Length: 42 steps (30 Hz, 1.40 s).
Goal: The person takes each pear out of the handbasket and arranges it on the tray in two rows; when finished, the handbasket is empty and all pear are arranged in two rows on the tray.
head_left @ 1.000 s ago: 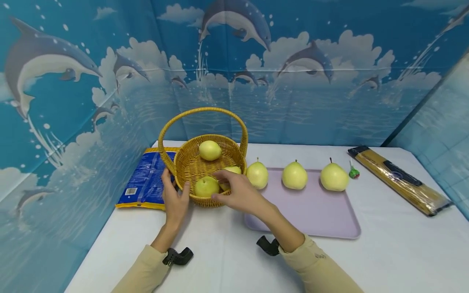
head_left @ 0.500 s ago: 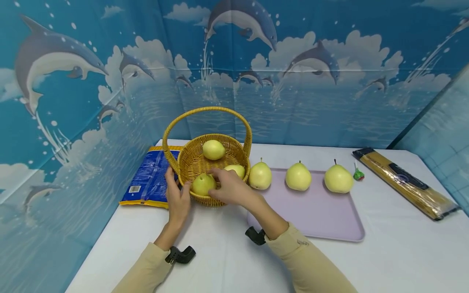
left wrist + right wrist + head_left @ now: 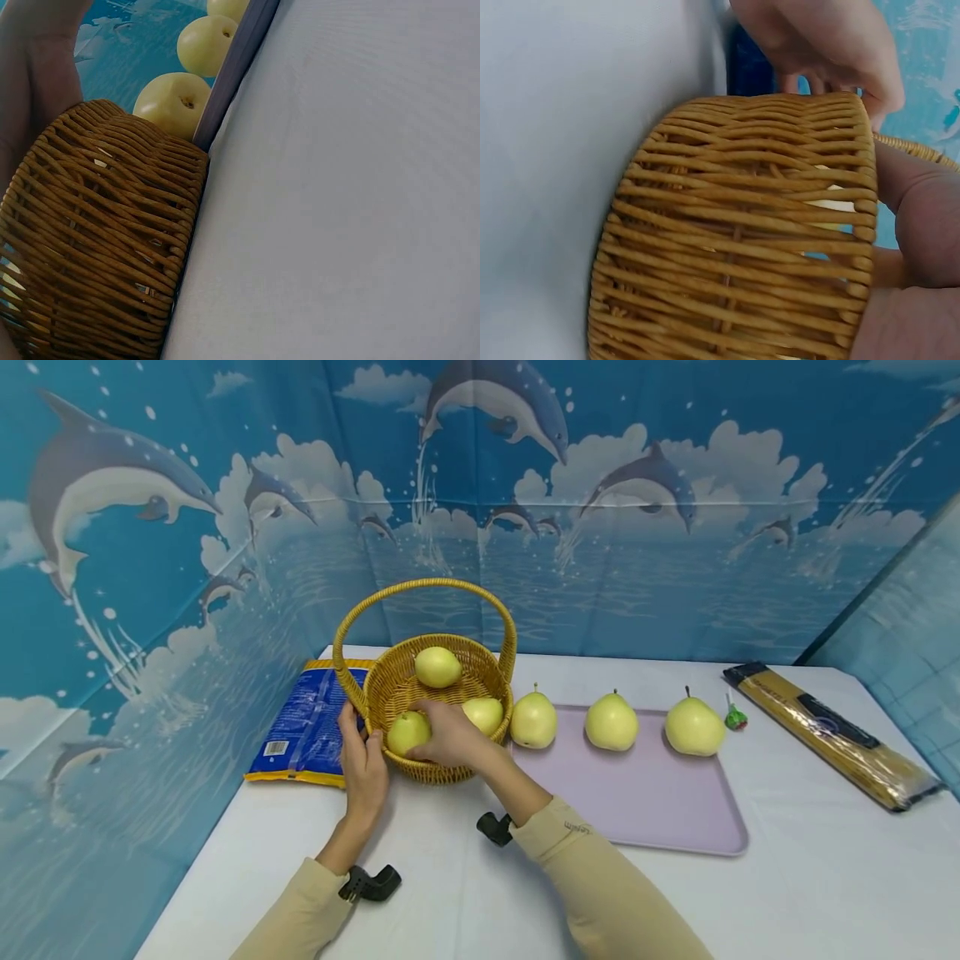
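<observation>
A yellow wicker basket (image 3: 393,693) with a tall arched handle stands left of centre in the head view. My left hand (image 3: 365,777) grips its left front side, thumb by the rim; the right wrist view shows this hand (image 3: 840,45) against the wicker. Reaching over the front rim, my right hand (image 3: 452,735) holds a yellow-green pear (image 3: 408,732) in the front of the basket, its far fingertips hidden. Another pear (image 3: 483,715) lies inside just right of that hand, and a third pear (image 3: 438,667) at the back.
Right of the basket is a lilac tray (image 3: 660,802), with pears (image 3: 611,722) in a row along its back edge. A blue packet (image 3: 300,727) lies behind the left hand. A lollipop (image 3: 736,718) and a long gold-and-black package (image 3: 832,735) lie at the right.
My right hand has moved left inside the basket, and the pear it holds has shifted left with it. The right-hand pear shows more fully. My left hand keeps its hold.
</observation>
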Each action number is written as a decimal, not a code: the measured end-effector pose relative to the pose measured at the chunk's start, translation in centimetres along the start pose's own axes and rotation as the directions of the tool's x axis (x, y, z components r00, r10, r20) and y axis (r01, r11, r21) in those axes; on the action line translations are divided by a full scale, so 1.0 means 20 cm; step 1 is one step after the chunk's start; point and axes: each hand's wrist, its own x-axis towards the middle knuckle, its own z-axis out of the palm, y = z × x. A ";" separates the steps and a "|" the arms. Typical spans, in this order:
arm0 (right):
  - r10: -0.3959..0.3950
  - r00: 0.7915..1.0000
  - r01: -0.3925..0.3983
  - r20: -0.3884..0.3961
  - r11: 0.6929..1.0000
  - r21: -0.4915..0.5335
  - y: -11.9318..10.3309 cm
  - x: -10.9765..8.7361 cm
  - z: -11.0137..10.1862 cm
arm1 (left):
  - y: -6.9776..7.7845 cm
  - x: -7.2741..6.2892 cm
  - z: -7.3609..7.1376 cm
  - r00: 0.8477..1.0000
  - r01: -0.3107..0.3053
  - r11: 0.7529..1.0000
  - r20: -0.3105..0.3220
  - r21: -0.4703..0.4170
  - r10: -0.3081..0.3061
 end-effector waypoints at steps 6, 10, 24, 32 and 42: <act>-0.001 0.999 0.002 -0.039 1.000 0.014 0.00 0.03 0.03 | 0.12 -0.01 0.00 1.000 0.011 1.000 -0.008 -0.004 -0.011; -0.001 0.997 0.002 -0.082 1.000 0.009 0.00 0.03 0.05 | 0.17 -0.02 0.00 1.000 0.020 1.000 0.007 0.006 -0.020; -0.042 0.962 0.054 -0.271 0.998 0.036 -0.02 -0.08 -0.06 | 0.01 0.00 0.00 1.000 0.004 1.000 0.008 0.006 -0.004; -0.059 0.941 0.102 -0.332 0.988 0.115 0.02 -0.26 -0.18 | 0.00 -0.01 -0.01 1.000 0.004 1.000 0.025 0.004 -0.004; 0.012 0.937 0.067 -0.348 0.975 0.213 0.15 -0.55 -0.29 | 0.00 -0.01 -0.01 1.000 -0.004 1.000 0.023 -0.030 0.004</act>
